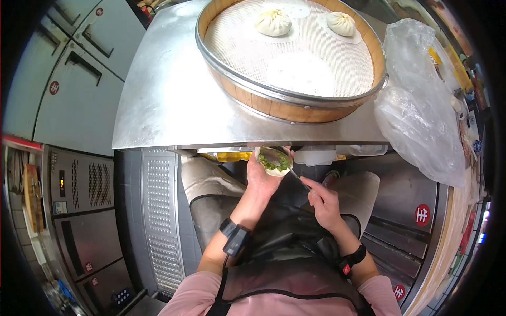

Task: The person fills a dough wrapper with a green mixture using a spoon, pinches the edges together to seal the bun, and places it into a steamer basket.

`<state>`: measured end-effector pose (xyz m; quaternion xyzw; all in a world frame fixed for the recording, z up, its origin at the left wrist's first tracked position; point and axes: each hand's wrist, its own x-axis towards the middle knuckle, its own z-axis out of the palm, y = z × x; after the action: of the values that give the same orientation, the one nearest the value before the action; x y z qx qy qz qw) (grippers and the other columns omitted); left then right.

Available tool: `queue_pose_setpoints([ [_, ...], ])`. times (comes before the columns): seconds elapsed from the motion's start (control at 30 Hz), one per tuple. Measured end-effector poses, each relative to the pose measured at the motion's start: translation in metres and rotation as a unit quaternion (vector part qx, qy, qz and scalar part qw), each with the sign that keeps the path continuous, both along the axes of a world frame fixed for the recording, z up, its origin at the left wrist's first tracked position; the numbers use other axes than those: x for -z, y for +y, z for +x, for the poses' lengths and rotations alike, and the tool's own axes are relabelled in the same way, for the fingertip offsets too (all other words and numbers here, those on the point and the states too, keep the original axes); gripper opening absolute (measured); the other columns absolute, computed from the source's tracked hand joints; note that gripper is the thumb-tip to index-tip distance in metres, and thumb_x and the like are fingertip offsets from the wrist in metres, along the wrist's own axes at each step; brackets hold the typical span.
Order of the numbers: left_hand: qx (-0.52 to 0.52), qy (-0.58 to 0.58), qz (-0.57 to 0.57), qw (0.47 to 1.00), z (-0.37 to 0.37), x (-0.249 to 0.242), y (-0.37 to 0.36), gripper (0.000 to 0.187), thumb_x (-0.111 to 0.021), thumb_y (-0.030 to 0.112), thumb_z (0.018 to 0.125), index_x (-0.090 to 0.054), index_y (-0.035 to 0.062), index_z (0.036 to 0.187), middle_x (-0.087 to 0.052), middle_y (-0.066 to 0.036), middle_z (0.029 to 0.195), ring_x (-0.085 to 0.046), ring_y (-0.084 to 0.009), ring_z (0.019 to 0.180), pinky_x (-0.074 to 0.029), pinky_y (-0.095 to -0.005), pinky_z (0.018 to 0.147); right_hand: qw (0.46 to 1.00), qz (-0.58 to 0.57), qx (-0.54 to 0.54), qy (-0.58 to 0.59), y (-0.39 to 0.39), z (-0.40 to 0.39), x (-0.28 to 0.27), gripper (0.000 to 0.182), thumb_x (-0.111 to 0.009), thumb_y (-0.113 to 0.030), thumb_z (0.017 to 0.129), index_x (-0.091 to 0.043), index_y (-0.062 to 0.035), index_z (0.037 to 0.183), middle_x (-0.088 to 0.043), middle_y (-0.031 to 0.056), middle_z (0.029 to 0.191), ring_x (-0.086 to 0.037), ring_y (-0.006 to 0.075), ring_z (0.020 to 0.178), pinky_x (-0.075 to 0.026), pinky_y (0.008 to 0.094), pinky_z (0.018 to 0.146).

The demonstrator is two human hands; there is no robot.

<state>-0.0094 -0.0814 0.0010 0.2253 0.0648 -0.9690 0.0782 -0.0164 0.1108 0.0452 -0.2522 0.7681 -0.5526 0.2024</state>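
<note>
My left hand (259, 176) cups a round dough wrapper (279, 173) just below the counter's front edge. Green filling (267, 160) lies in the wrapper. A metal spatula (298, 176) is held in my right hand (324, 203), its blade pressed on the filling. Beyond them, a round wooden steamer (284, 108) with a white mesh liner rests on the counter. Two pleated buns sit inside it, one (273, 22) near the middle back and one (341, 24) at the right, each on a paper round.
The steel counter (158, 105) spans the front. Clear plastic bags (416, 105) lie right of the steamer. Below the counter edge is a white container (314, 157). Pale cabinets (79, 95) and a steel unit (84, 184) stand at the left, steel drawers (395, 231) at the right.
</note>
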Motion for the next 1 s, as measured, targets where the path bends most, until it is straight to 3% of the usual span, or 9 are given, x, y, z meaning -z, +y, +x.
queue_pose_setpoints([
  [0.13, -0.003, 0.028, -0.011, 1.000, 0.001, 0.015, -0.001, 0.041, -0.030, 0.027, 0.098, -0.048, -0.0006, 0.122, -0.054, -0.019, 0.119, -0.052, -0.0328, 0.112, -0.039, -0.0479, 0.101, 0.999, 0.032, -0.015, 0.023, -0.006, 0.001, 0.009, 0.037, -0.045, 0.001, 0.088, -0.058, -0.0023, 0.122, -0.046, 0.0027, 0.064, -0.045, 0.0099, 0.058, -0.040, 0.0237, 0.057],
  [0.3, -0.005, -0.047, -0.018, 0.999, 0.008, 0.026, -0.009, 0.042, -0.030, 0.028, 0.098, -0.050, 0.0000, 0.122, -0.057, -0.019, 0.117, -0.055, -0.0326, 0.110, -0.043, -0.0461, 0.097, 0.994, -0.029, 0.106, 0.028, -0.003, -0.019, 0.026, 0.033, -0.044, -0.002, 0.091, -0.059, -0.0034, 0.121, -0.042, -0.0017, 0.062, -0.042, 0.0051, 0.058, -0.037, 0.0205, 0.057],
  [0.37, -0.004, -0.102, -0.027, 0.994, 0.014, 0.035, -0.015, 0.042, -0.029, 0.029, 0.098, -0.052, 0.0004, 0.118, -0.060, -0.017, 0.113, -0.059, -0.0314, 0.105, -0.047, -0.0441, 0.092, 0.991, 0.031, 0.127, 0.015, -0.003, -0.042, 0.030, 0.032, -0.046, -0.003, 0.091, -0.060, -0.0032, 0.120, -0.053, 0.0047, 0.065, -0.050, 0.0089, 0.061, -0.040, 0.0233, 0.058],
  [0.43, 0.007, -0.047, -0.057, 0.997, 0.023, 0.046, -0.023, 0.044, -0.029, 0.028, 0.097, -0.050, -0.0041, 0.118, -0.057, -0.021, 0.115, -0.058, -0.0317, 0.103, -0.047, -0.0450, 0.091, 0.976, 0.101, 0.104, 0.165, -0.008, -0.067, 0.043, 0.025, -0.046, -0.004, 0.091, -0.062, -0.0016, 0.110, -0.060, 0.0145, 0.071, -0.059, 0.0280, 0.063, -0.045, 0.0336, 0.060],
  [0.47, 0.007, -0.060, -0.077, 0.995, 0.026, 0.048, -0.024, 0.044, -0.027, 0.028, 0.097, -0.049, -0.0044, 0.118, -0.058, -0.020, 0.114, -0.059, -0.0303, 0.099, -0.048, -0.0442, 0.088, 0.976, 0.102, 0.104, 0.163, -0.010, -0.077, 0.048, 0.025, -0.046, -0.004, 0.091, -0.062, -0.0016, 0.110, -0.060, 0.0145, 0.071, -0.059, 0.0280, 0.063, -0.045, 0.0336, 0.060],
  [0.53, 0.018, -0.071, -0.098, 0.992, 0.026, 0.035, -0.024, 0.045, -0.026, 0.028, 0.098, -0.048, -0.0040, 0.119, -0.058, -0.020, 0.115, -0.060, -0.0300, 0.098, -0.049, -0.0436, 0.088, 0.953, 0.220, 0.044, 0.204, -0.017, -0.094, 0.058, 0.017, -0.050, -0.006, 0.086, -0.063, 0.0011, 0.095, -0.062, 0.0220, 0.083, -0.059, 0.0404, 0.077, -0.047, 0.0446, 0.068],
  [0.67, 0.032, -0.103, -0.118, 0.987, 0.020, 0.040, -0.024, 0.046, -0.024, 0.030, 0.098, -0.046, -0.0028, 0.122, -0.058, -0.022, 0.116, -0.061, -0.0305, 0.098, -0.050, -0.0438, 0.086, 0.914, 0.256, 0.058, 0.310, -0.048, -0.106, 0.074, 0.015, -0.053, -0.008, 0.081, -0.062, 0.0024, 0.087, -0.061, 0.0237, 0.086, -0.058, 0.0425, 0.084, -0.045, 0.0514, 0.075],
  [0.73, 0.030, -0.093, -0.128, 0.987, 0.016, 0.056, -0.026, 0.047, -0.022, 0.030, 0.099, -0.045, -0.0031, 0.124, -0.058, -0.025, 0.114, -0.061, -0.0339, 0.097, -0.050, -0.0458, 0.086, 0.899, 0.304, -0.005, 0.316, -0.055, -0.107, 0.074, 0.018, -0.054, -0.008, 0.078, -0.062, 0.0038, 0.089, -0.061, 0.0261, 0.090, -0.056, 0.0444, 0.090, -0.043, 0.0529, 0.080],
  [1.0, 0.002, -0.120, -0.115, 0.986, 0.007, 0.079, -0.031, 0.048, -0.022, 0.029, 0.099, -0.047, -0.0043, 0.123, -0.059, -0.025, 0.111, -0.059, -0.0368, 0.100, -0.049, -0.0476, 0.090, 0.932, 0.254, -0.003, 0.258, -0.055, -0.100, 0.062, 0.018, -0.051, -0.008, 0.082, -0.061, 0.0033, 0.092, -0.060, 0.0259, 0.092, -0.056, 0.0450, 0.091, -0.044, 0.0512, 0.080],
])
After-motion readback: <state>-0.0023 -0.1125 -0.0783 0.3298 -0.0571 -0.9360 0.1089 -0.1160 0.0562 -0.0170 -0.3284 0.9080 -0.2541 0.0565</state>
